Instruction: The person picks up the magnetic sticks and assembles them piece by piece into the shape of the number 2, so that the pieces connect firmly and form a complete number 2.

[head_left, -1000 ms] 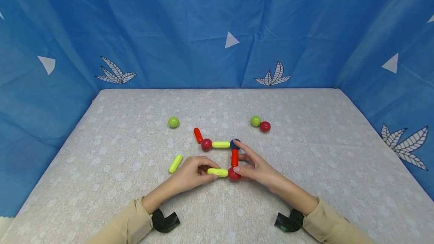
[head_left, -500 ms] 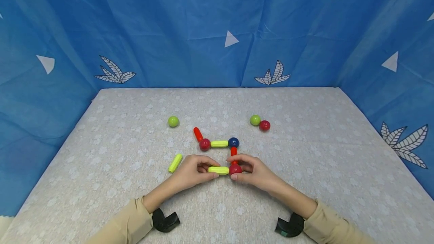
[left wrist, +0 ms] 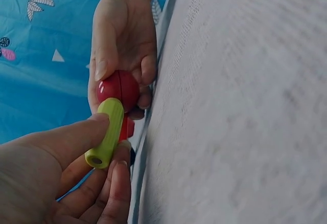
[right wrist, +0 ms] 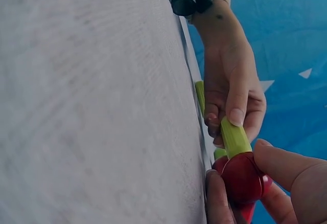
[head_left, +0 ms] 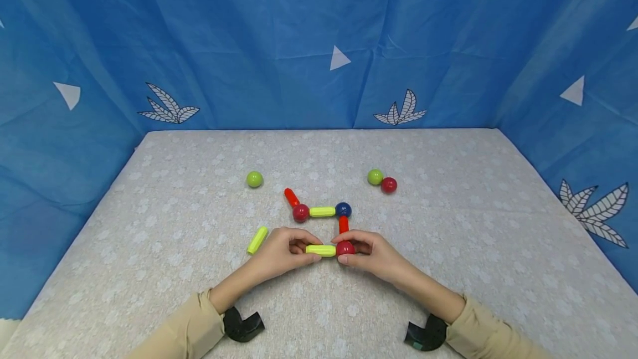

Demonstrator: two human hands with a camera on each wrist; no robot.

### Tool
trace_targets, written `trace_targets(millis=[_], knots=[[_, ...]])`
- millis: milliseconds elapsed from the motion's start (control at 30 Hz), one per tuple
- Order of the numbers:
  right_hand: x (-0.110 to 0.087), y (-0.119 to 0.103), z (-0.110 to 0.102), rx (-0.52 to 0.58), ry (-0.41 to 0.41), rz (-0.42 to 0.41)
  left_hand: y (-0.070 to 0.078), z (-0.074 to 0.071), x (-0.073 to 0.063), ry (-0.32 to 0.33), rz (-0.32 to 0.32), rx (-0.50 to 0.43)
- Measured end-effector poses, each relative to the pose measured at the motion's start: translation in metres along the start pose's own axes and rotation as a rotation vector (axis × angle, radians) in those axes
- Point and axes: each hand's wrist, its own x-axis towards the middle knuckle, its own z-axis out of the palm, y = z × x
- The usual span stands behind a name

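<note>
Since the earliest head frame, the right hand (head_left: pixel 371 251) has drawn its index finger back from the glossy dark-blue ball (head_left: pixel 343 209) towards a glossy red ball (head_left: pixel 345 249) at lower centre; the left hand (head_left: pixel 284 251) has hardly shifted.

Head view: the left hand pinches a lime-yellow ridged rod (head_left: pixel 320 250) between thumb and fingers, while the right hand grips that red ball. The rod's long axis runs across the lower centre of the frame, its right end touching the ball's left side, so the left hand is nearer the rod's free end and the right hand is at the ball. Above the ball, a bright red rod (head_left: pixel 344 224) reaches up to the blue ball, its lower end hidden by fingers. A second lime-yellow rod (head_left: pixel 322 211) leads left from there to a second red ball (head_left: pixel 301 213), with a second red rod (head_left: pixel 291 198) slanting to the upper left. On the pale floral surface (head_left: pixel 199 198), a loose lime-yellow rod (head_left: pixel 257 240) lies just left of the left hand.

Left wrist view: the held rod's bare end faces the bottom of the frame, its other end against the ball.

Right wrist view: thumb and fingers clasp the ball at lower right; the rod extends upward from it to the left hand.
</note>
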Motion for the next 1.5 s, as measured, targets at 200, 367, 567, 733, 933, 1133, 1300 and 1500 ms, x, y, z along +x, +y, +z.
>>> trace_targets(millis=[200,367,567,733,933,1133,1300,1500], knots=[[-0.001,0.0,0.001,-0.008,0.016,0.006,-0.021,0.0,0.003,-0.031,0.017,-0.015],[-0.001,0.0,0.002,-0.008,0.026,0.018,-0.021,-0.015,0.004,-0.032,0.036,0.01],[-0.001,0.0,0.0,-0.005,0.023,0.021,-0.015,-0.067,0.011,0.165,0.018,0.14],[-0.001,0.003,0.0,0.0,0.019,0.039,-0.033,-0.117,0.026,0.376,-0.104,0.312],[-0.001,0.004,0.0,-0.002,0.009,0.028,-0.054,-0.136,0.041,0.315,-0.26,0.467],[-0.001,0.004,0.0,-0.003,0.01,0.019,-0.063,-0.133,0.051,0.265,-0.259,0.557],[0.0,0.004,-0.001,0.001,0.006,0.019,-0.064,-0.133,0.048,0.284,-0.242,0.542],[0.0,0.004,-0.002,0.007,0.007,0.022,-0.048,-0.125,0.026,0.309,-0.195,0.447]])
